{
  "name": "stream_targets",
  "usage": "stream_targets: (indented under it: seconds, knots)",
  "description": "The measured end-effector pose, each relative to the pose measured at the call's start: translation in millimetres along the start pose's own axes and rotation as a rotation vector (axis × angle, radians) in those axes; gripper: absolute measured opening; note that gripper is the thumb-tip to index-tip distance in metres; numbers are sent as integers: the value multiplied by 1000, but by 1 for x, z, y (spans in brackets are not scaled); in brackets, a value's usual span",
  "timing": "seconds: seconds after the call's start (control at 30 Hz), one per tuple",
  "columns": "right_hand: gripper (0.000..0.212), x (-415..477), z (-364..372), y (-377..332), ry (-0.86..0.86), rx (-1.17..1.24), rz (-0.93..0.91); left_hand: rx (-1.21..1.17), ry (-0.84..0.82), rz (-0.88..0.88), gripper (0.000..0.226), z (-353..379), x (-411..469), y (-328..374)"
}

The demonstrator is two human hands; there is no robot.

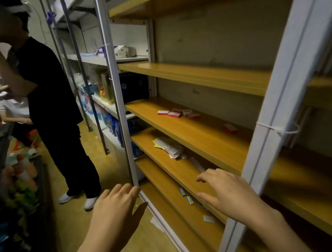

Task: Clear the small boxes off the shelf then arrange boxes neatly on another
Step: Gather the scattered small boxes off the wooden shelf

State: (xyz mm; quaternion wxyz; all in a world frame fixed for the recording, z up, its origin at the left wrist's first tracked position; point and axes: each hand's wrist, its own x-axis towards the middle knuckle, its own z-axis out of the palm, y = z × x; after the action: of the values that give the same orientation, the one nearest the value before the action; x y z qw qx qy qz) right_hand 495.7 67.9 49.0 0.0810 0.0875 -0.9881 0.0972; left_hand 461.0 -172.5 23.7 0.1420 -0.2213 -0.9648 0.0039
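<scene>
Left hand [115,208]: is hovering beside the upright post [123,127], fingers straight, holding nothing.
Right hand [226,189]: is hovering at a lower shelf edge, fingers spread, empty.
Small boxes [173,113]: are lying clustered on the middle shelf [199,138].

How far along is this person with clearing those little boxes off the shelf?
Barely started, it seems. Done: nothing visible; a cluster of red-and-white boxes and a lone red box lie on the middle shelf. In hand: nothing; the left hand and right hand are open and empty. Left: clearing all the boxes, then arranging them on another shelf.
</scene>
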Motion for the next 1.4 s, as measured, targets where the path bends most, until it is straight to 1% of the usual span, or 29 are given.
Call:
stream_targets:
  seconds: [0.2,0.37,0.6,0.8,0.9,1.1,1.27,1.4]
  knots:
    - [38,100,20,28,2,3,73,2,12,18,41,41,114,-47]
    - [37,180,25,57,0,-8,161,-15,30,81,48,66,215,-72]
    - [37,252,37,88,-19,6,296,-119,12,248,47,90,315,-94]
    - [36,301,52,115,12,-28,475,-176,2,384,48,124,408,-108]
    - [36,324,58,124,34,-27,603,-216,-19,468,46,144,457,-110]
    - [36,364,59,133,51,-65,808,-279,-9,648,46,175,541,-106]
    - [35,380,64,139,33,-61,939,-288,-80,773,47,198,587,-90]
    - [36,382,70,145,26,-15,998,-238,-138,809,48,210,606,-79]
